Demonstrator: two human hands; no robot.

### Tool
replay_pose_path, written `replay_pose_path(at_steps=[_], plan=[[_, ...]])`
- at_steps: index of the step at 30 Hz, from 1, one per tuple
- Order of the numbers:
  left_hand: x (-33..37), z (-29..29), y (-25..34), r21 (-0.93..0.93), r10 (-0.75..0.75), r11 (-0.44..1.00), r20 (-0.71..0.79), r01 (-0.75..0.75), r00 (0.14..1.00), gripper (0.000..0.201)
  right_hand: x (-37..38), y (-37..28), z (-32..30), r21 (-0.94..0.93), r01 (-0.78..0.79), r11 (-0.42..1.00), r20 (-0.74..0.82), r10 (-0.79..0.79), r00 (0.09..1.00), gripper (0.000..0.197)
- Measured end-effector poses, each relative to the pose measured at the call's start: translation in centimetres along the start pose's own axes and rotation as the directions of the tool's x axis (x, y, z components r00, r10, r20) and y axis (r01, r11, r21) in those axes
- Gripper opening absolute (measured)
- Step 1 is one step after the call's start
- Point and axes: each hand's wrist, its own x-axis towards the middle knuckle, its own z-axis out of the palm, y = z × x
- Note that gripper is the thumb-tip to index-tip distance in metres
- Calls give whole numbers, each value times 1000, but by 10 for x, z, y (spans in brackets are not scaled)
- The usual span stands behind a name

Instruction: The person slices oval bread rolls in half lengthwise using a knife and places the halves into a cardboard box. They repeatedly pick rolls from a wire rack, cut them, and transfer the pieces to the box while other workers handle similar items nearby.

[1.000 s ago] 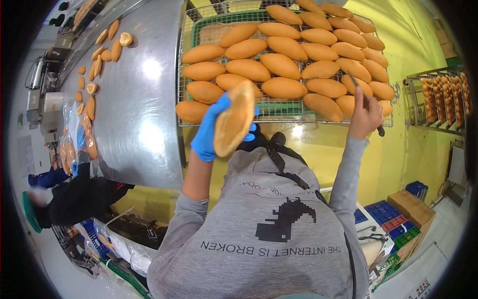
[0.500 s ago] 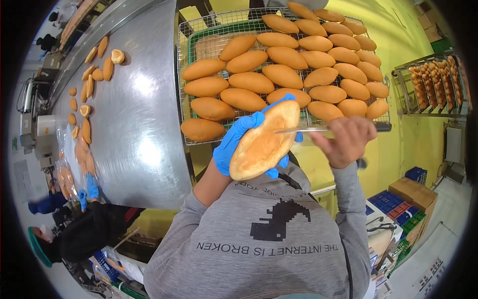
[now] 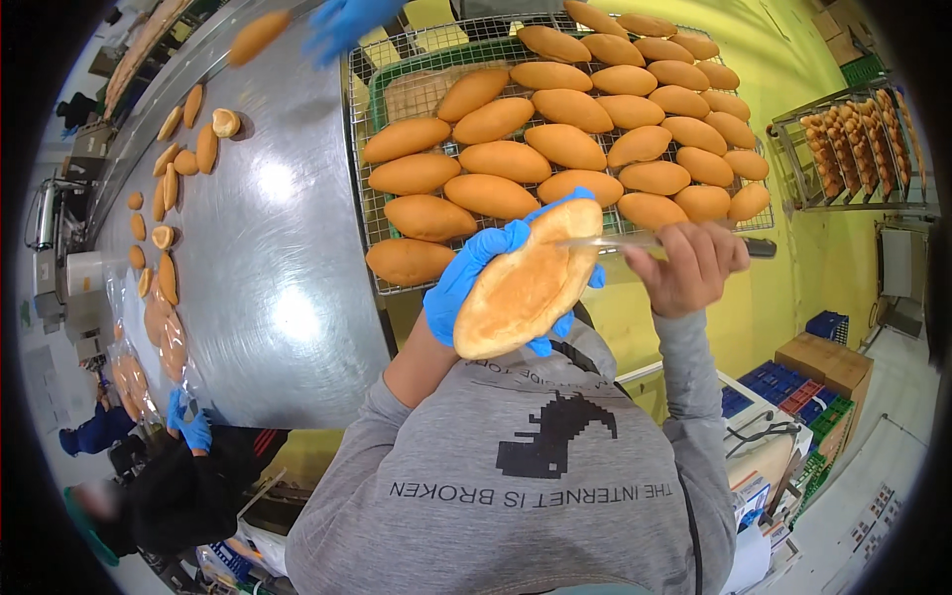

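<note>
My left hand (image 3: 464, 285), in a blue glove, is closed round an oval bread roll (image 3: 516, 302), tilted with its paler side up. That pale face has a hollow running along its middle. My bare right hand (image 3: 691, 265) grips a knife (image 3: 620, 240) by its dark handle. The blade reaches leftward over the upper part of the roll, and its tip touches the crumb there. Just beyond my hands, several browned rolls (image 3: 504, 162) lie in rows on a wire rack (image 3: 436, 45).
At left stands a metal table (image 3: 288, 228) with scattered small rolls and bread pieces (image 3: 206, 149) and clear bags of rolls (image 3: 171, 345). A co-worker's blue-gloved hand (image 3: 347, 25) is over its far edge. Another person (image 3: 188, 486) works at lower left. A rack of rolls (image 3: 858, 144) stands at right.
A co-worker's gloved hand has come in at the top, and a roll has appeared above the metal table's far end. My knife has shifted slightly up the roll, which stays in my left hand.
</note>
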Motion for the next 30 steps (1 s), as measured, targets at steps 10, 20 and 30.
replay_pose_path(at_steps=[10, 20, 30], plan=[[-9, 0, 5, 38, -42, 998, 15, 42, 999, 68, -7, 5, 21, -74, -167, 983, -45, 164, 986, 36], [-14, 16, 2, 350, 170, 929, -109, -122, 979, 67, -8, -38, -2, 28, -91, 995, 37, 90, 995, 27], [-15, 13, 7, 314, 199, 939, -160, -141, 967, 60, -4, -26, 26, -172, -297, 939, 100, 316, 943, 33]])
